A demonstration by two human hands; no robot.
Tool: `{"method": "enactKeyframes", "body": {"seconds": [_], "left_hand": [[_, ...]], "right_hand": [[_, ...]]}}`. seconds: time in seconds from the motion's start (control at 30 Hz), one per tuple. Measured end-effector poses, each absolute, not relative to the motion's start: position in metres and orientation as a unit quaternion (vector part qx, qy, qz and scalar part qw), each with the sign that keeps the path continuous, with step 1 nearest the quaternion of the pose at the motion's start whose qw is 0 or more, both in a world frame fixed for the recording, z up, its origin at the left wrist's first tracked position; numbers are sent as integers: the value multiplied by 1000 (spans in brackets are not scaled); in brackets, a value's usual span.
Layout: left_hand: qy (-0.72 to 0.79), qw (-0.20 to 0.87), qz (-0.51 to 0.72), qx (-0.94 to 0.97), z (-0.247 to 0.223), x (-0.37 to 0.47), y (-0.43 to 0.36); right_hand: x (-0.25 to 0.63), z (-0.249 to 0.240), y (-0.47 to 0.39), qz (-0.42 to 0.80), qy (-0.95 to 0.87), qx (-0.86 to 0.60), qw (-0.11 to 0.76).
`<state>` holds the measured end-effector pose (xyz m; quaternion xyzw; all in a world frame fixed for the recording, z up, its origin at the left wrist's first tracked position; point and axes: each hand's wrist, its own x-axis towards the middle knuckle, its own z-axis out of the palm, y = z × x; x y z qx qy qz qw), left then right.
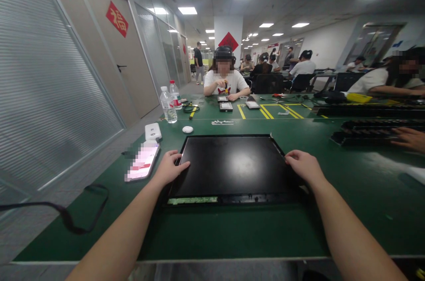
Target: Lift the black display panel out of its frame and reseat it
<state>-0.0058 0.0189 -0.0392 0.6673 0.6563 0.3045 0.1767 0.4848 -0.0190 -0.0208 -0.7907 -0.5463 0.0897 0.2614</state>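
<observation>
A black flat display panel (229,163) lies in a shallow black frame on the green table right in front of me. Along its near edge a narrow green circuit board (192,200) is exposed. My left hand (170,167) grips the panel's left edge, thumb over the top surface and fingers curled at the side. At the right edge, near the far corner, my right hand (304,165) is closed on the rim with its fingertips together. The undersides of both grips are hidden.
Left of the panel lie a lit phone (143,161), a white power-bank-like device (152,132) and a small white case (187,129). Water bottles (168,106) stand behind. Opposite, a person (226,77) works on small boxy parts. A co-worker's hand (411,138) reaches toward black strips (365,132) at right.
</observation>
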Motion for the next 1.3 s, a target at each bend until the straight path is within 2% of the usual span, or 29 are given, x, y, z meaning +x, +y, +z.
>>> {"method": "enactKeyframes", "body": {"seconds": [0.93,1.3], "left_hand": [[662,159,261,684,-38,-3,16],[600,196,232,740,-15,-1,1]], "right_hand": [[487,-20,-18,101,-542,-796,251],[487,-24,-18,92,-546,-789,265]]}}
